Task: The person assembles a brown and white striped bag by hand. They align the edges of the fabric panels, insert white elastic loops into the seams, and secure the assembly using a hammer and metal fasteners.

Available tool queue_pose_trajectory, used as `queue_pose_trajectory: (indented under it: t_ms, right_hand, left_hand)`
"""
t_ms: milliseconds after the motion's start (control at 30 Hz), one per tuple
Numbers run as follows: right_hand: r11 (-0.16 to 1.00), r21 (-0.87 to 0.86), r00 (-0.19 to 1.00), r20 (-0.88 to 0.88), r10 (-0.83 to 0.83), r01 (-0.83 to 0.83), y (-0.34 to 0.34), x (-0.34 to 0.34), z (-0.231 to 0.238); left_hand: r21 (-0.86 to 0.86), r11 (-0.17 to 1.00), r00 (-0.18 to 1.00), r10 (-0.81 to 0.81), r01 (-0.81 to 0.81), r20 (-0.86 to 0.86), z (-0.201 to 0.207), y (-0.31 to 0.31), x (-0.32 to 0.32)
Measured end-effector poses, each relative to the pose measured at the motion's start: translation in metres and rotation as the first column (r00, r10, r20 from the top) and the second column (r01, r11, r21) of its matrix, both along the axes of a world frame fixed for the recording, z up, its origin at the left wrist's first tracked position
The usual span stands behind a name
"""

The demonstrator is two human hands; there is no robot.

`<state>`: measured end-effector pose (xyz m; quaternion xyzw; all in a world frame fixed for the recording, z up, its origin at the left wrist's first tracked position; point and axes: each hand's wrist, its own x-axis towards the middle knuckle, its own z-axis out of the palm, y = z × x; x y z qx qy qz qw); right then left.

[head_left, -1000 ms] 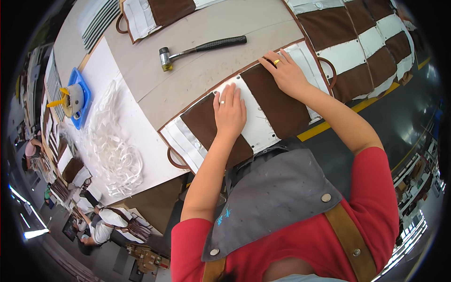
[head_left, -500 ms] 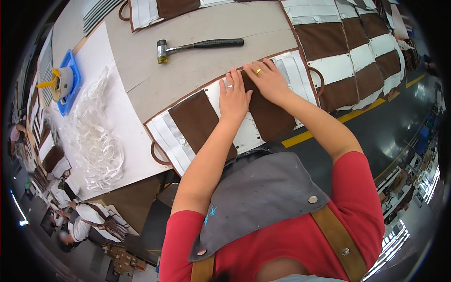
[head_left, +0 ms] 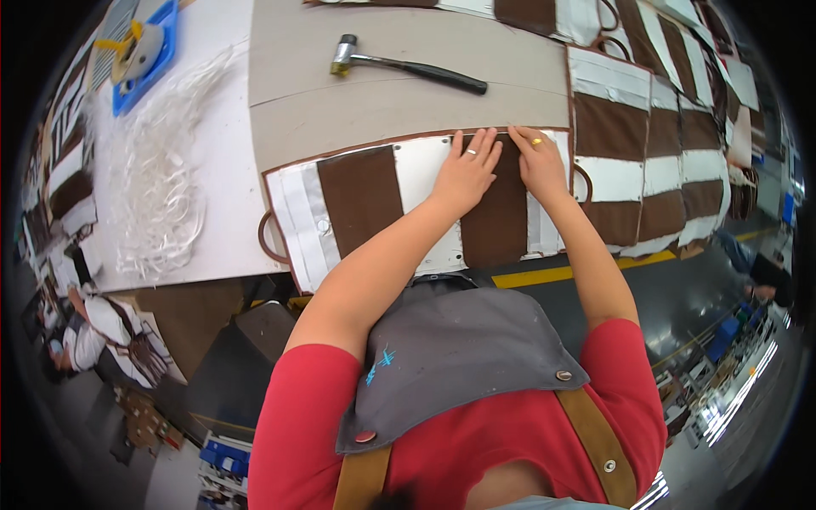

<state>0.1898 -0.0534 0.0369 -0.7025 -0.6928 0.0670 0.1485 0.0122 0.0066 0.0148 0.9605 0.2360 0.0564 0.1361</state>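
A flat brown-and-white striped bag panel [head_left: 361, 200] lies across the table's near edge, with thin brown edging and a looped brown handle [head_left: 270, 238] at its left end. My left hand [head_left: 466, 174] rests palm down on it, fingers stretched over a white and a brown stripe. Beside it, my right hand [head_left: 542, 163] touches the panel's far edge, its fingers slightly bent and their tips on the brown edging. Beyond both hands lies a mallet [head_left: 408, 66] with a black handle and a grey and yellow head; neither hand touches it.
More striped panels [head_left: 616, 136] overlap at the right, and others [head_left: 527, 15] lie along the back. On the left are a heap of white ribbon-like strips [head_left: 161, 187] and a blue tray [head_left: 166, 64] holding a pale container. A person [head_left: 89, 336] is at the lower left.
The view has shifted, and the panel now lies straighter. My hands have moved from the panel's middle toward its right part. My right fingers have drawn in from lying flat to bent at the edge.
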Motion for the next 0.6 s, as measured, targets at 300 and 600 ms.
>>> queue_pose_trajectory:
  t_ms: [300,600]
  right_hand:
    - [0.995,-0.097,0.919,0.394,0.022,0.017,0.013,-0.017,-0.004]
    - [0.987,0.144,0.979,-0.198,-0.039,0.069,0.035,-0.051,-0.009]
  left_hand:
    - [0.1,0.994,0.992,0.045,-0.034,-0.114,0.0,-0.01,0.011]
    - [-0.046,0.962,0.954,0.272,-0.268,0.124,0.012,0.012,-0.111]
